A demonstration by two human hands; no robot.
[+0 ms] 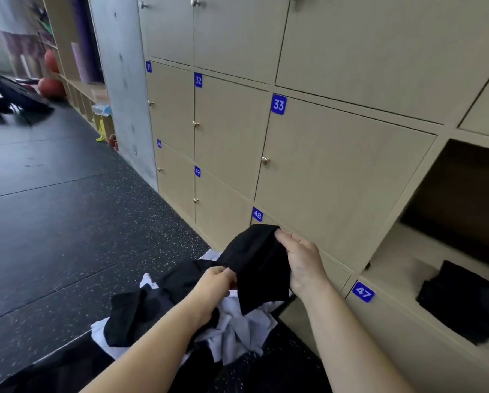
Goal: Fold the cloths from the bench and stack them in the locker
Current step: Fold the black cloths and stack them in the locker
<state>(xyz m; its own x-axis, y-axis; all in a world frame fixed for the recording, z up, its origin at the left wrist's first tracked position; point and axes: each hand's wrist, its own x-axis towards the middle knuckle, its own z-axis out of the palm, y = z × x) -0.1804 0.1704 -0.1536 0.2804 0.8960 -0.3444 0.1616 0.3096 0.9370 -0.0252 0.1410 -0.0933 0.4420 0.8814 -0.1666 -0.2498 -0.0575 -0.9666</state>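
Right hand (302,262): thumb and fingers pinch the upper edge of a small black fabric cloth (257,262), closed on it. Left hand (217,282): fingers curled round the lower left edge of the same cloth, likewise gripping it. The cloth hangs creased between the two hands, its free corner drooping downward, clear of the lockers behind it.

Directly below the hands, a loose pile of crumpled black and white cloths (181,321) lies on a dark speckled bench top (266,373); both forearms reach over it.

To the right, an open beige locker compartment (393,259) holds a folded black cloth (461,302) lying flat on its floor, well apart from the cloth in the hands. A blue number plate reading 47 (363,292) sits just below the compartment's left corner.

Behind the hands, a wall of closed beige locker doors with small round knobs carries blue plates, among them 33 (278,104) and 48 (257,214). To the left, black speckled rubber flooring (67,222) runs past a grey concrete pillar (118,80) toward open wooden shelving and orange balls (50,86) in the far corner.
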